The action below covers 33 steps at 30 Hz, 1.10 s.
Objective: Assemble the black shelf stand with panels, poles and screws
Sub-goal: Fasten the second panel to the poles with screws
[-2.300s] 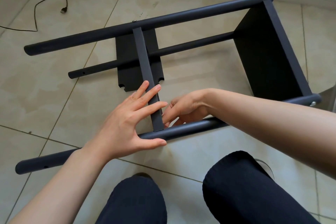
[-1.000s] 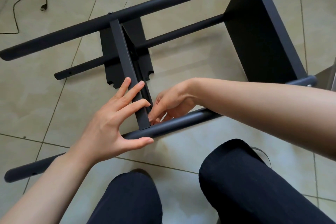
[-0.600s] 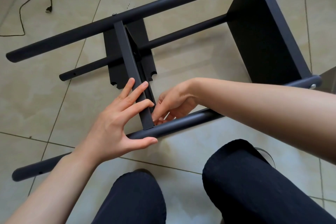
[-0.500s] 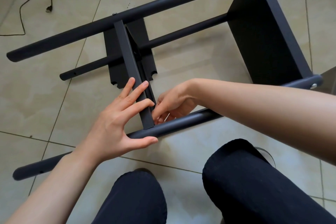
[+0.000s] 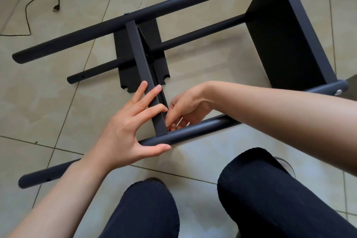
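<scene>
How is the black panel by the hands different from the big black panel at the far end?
The middle panel shows mostly its thin edge and looks narrow; the end panel shows its broad face. The left hand presses straight fingers on the middle panel while the right hand works beside it; nothing touches the end panel. The end panel sits at the poles' very end, the middle one partway along. Both are black and span the near pole and far pole.
</scene>
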Available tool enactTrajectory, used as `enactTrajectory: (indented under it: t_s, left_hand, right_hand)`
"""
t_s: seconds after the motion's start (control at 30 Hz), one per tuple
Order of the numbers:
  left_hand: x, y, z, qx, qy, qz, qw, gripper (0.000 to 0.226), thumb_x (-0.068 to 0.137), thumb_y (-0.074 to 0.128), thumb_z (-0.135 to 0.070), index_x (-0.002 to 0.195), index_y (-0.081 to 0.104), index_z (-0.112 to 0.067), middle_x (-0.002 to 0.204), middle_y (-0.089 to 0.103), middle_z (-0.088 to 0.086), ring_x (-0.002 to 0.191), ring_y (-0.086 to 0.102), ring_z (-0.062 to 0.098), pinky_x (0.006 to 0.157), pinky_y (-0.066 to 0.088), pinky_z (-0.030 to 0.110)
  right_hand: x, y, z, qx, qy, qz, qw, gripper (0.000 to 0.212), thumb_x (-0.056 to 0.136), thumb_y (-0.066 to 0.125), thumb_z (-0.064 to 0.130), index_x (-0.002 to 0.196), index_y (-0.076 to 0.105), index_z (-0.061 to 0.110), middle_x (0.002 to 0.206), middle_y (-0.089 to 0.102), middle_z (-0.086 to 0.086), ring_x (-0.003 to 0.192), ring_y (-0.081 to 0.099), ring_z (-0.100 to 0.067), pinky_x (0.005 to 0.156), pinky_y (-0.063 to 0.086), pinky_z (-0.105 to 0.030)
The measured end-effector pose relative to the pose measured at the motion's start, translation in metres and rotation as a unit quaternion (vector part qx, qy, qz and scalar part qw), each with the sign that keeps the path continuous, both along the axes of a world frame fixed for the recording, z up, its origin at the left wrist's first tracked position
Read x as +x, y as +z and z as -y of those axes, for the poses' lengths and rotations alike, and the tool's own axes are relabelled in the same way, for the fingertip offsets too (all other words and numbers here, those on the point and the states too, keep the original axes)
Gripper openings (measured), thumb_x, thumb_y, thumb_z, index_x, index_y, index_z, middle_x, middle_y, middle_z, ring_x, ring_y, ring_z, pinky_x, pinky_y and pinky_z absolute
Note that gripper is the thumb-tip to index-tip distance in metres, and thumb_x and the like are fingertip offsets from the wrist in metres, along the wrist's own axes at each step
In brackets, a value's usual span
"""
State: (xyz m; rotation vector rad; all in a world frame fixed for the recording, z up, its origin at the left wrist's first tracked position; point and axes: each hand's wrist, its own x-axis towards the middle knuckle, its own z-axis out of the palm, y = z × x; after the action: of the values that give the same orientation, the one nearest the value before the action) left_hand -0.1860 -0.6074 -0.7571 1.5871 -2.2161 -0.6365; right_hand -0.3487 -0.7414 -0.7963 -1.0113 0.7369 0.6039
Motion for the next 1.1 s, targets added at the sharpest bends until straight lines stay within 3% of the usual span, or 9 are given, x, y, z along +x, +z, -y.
enactTrajectory:
  t_s: [0.2, 0.3, 0.73, 0.9, 1.1]
  left_hand:
    - [0.0008, -0.0006, 0.0005, -0.001, -0.005, -0.001, 1.0, 0.067, 0.076, 0.069, -0.064, 0.129, 0.061, -0.023, 0.164, 0.027, -0.008, 0.155, 0.013, 0.019, 0.113, 0.03, 0.037]
    - [0.0013, -0.0012, 0.0005, -0.004, -0.006, -0.001, 1.0, 0.067, 0.076, 0.069, -0.064, 0.129, 0.061, -0.024, 0.164, 0.028, -0.007, 0.155, 0.013, 0.019, 0.113, 0.031, 0.038]
    - [0.0009, -0.0008, 0.0004, 0.0, -0.004, -0.007, 1.0, 0.066, 0.076, 0.069, -0.063, 0.129, 0.061, -0.025, 0.164, 0.027, -0.009, 0.155, 0.013, 0.018, 0.113, 0.032, 0.039]
    - [0.0007, -0.0005, 0.0007, 0.0, -0.005, -0.009, 1.0, 0.065, 0.076, 0.07, -0.063, 0.129, 0.06, -0.027, 0.165, 0.026, -0.01, 0.155, 0.012, 0.017, 0.113, 0.03, 0.037]
    - [0.0008, 0.0001, 0.0005, 0.002, -0.002, -0.007, 1.0, 0.066, 0.076, 0.069, -0.063, 0.128, 0.062, -0.025, 0.164, 0.027, -0.009, 0.155, 0.012, 0.017, 0.114, 0.03, 0.037]
  right_hand:
    - [-0.0037, 0.0036, 0.0051, 0.009, 0.015, 0.016, 1.0, 0.021, 0.092, 0.062, 0.008, 0.073, 0.07, 0.011, 0.078, 0.063, -0.005, 0.075, 0.061, -0.016, 0.077, 0.053, -0.031]
    - [-0.0039, 0.0022, 0.0036, 0.01, 0.01, 0.025, 1.0, 0.029, 0.091, 0.062, 0.005, 0.065, 0.071, 0.012, 0.072, 0.062, -0.005, 0.072, 0.06, -0.016, 0.077, 0.052, -0.031]
    - [-0.0019, 0.0042, 0.0011, -0.04, 0.028, 0.004, 0.999, 0.028, 0.092, 0.06, 0.01, 0.065, 0.069, 0.012, 0.07, 0.065, -0.003, 0.067, 0.06, -0.016, 0.074, 0.049, -0.031]
    - [-0.0069, 0.0054, 0.0045, -0.001, 0.023, 0.039, 0.999, 0.03, 0.092, 0.062, 0.007, 0.064, 0.071, 0.016, 0.078, 0.064, -0.005, 0.074, 0.061, -0.016, 0.079, 0.051, -0.032]
    - [-0.005, 0.0039, 0.0028, -0.026, 0.033, 0.017, 0.999, 0.034, 0.093, 0.062, 0.012, 0.061, 0.073, 0.016, 0.078, 0.063, -0.004, 0.074, 0.06, -0.016, 0.079, 0.05, -0.032]
